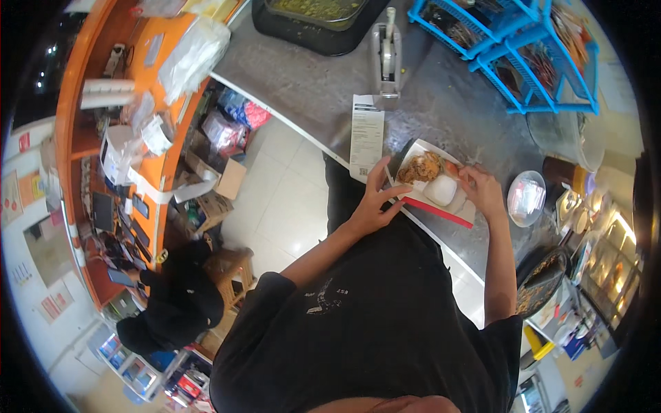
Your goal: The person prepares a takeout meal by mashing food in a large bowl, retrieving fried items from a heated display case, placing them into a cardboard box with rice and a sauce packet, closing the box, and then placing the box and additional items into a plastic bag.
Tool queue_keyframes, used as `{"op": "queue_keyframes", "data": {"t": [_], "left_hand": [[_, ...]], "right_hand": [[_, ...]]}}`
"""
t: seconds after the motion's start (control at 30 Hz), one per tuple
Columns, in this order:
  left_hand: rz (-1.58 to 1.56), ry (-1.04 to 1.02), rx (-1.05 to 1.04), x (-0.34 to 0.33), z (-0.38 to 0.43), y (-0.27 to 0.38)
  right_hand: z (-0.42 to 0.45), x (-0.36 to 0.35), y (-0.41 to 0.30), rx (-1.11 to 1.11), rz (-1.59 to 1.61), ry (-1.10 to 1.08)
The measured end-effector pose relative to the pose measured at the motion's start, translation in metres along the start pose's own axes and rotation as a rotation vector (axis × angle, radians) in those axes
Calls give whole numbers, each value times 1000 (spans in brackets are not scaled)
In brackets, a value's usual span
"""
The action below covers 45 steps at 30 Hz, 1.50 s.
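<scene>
A paper food box (465,210) with a red front edge lies open near the counter's edge before me. Inside it are a piece of brown fried chicken (421,168), a white rounded mound (440,190) that looks like rice, and a reddish slice (452,168). My left hand (379,199) holds the box's left front corner between thumb and fingers. At the right rim are the bent fingertips of my right hand (481,187), close against the reddish slice; whether they pinch the slice or the rim is hidden. A printed paper slip (367,137) lies left of the box.
Beyond the box stand a tape dispenser (387,62), a black tray (330,44) of greenish food and blue plastic racks (516,62). To the right are a clear plastic container (526,199) and a dark pan (542,281). A person in black (175,304) is beside the orange shelf desk (173,170).
</scene>
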<state>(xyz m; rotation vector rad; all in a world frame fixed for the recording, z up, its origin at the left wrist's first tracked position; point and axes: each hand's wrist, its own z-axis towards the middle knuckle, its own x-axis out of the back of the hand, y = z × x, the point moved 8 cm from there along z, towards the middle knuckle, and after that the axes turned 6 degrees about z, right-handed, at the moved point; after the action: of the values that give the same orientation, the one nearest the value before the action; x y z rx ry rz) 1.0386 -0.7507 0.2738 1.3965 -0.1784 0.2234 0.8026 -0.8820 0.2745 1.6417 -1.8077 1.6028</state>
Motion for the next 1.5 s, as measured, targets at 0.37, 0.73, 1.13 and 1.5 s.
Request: {"op": "queue_keyframes", "data": {"t": [0.37, 0.73, 1.13, 1.5], "left_hand": [[-47, 18, 66, -8, -6, -8], [-84, 175, 320, 7, 3, -20], [-131, -137, 463, -37, 4, -31], [-133, -131, 361, -34, 11, -21]], "right_hand": [[-24, 22, -4, 72, 364, 288], [-131, -58, 26, 102, 1141, 437], [-95, -56, 38, -305, 797, 745], [-97, -80, 49, -229, 1041, 540]]}}
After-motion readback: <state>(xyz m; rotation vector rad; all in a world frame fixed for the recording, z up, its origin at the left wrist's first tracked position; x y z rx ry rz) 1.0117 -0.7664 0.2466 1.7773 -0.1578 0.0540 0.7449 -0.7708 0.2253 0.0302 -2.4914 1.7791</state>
